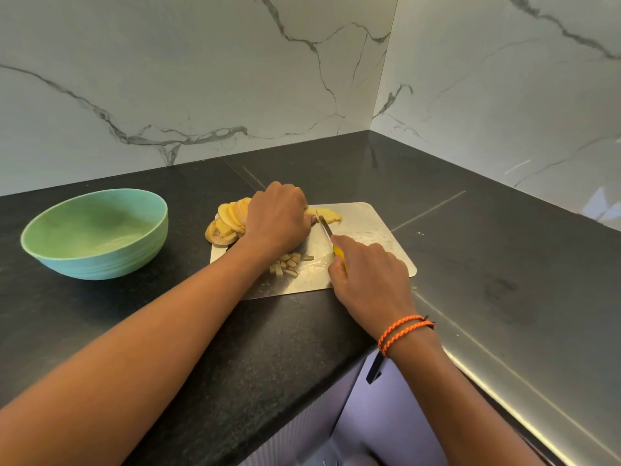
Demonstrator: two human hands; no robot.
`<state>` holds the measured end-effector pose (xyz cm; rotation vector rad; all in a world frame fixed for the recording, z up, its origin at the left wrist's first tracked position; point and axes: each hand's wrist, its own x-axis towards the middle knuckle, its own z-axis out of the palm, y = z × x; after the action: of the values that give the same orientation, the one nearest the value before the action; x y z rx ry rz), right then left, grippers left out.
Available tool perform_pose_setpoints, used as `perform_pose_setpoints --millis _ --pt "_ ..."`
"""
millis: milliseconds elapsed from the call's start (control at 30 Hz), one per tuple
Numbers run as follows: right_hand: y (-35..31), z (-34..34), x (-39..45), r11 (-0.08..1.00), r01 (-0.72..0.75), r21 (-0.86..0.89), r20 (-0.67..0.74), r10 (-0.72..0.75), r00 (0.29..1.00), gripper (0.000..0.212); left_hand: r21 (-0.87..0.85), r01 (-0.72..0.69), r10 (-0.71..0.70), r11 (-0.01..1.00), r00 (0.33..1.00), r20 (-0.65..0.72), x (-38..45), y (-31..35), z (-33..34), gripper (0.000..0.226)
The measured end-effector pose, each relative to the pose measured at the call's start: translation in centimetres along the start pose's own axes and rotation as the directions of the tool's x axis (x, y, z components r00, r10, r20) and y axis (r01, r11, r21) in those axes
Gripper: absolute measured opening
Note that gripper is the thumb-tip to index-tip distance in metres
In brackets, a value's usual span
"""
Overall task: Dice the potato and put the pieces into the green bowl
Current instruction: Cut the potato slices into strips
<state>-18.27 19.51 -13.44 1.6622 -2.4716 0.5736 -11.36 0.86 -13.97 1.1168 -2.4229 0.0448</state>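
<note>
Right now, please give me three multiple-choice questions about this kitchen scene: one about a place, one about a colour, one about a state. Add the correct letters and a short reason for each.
1. Where do the diced pieces lie?
A. in the green bowl
B. on the cutting board, near the left forearm
C. on the dark counter beside the board

2. What colour is the knife handle?
A. yellow
B. black
C. red

3. What is the state of the green bowl?
A. full of potato pieces
B. turned upside down
C. upright with no potato in it

Answers:
1. B: the small cubes sit on the cutting board, just under the left forearm.
2. A: yellow shows where the right hand grips the knife.
3. C: the bowl's inside shows only bare green, while the left hand holds the potato slices on the board.
</note>
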Motion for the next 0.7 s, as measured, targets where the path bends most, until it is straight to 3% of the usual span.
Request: perform_pose_setpoints --millis 133,267,467,700 --pt "0.1 -0.3 -0.8 0.999 -0.012 0.035 -0.009 0.012 1.000 0.047 -0.008 0.013 -0.012 1.000 0.999 0.038 0.5 -0.4 -0.1 0.035" --pt "-0.6 0.1 0.5 0.992 -0.047 0.115 -0.158 0.065 0.985 0.046 -0.045 0.038 -0.034 0.998 0.995 0.092 0.9 -0.7 -0.4 0.035" --pt "-1.4 0.9 3.5 0.997 -0.052 0.059 -0.041 0.054 0.998 0.040 -0.059 0.059 -0.054 0.997 0.996 0.078 1.0 -0.9 -0.2 0.029" --pt "-1.6 1.0 3.4 1.000 -0.010 0.010 -0.065 0.011 0.998 0.041 -0.082 0.053 -0.049 0.995 0.998 0.048 1.0 -1.0 0.2 0.029"
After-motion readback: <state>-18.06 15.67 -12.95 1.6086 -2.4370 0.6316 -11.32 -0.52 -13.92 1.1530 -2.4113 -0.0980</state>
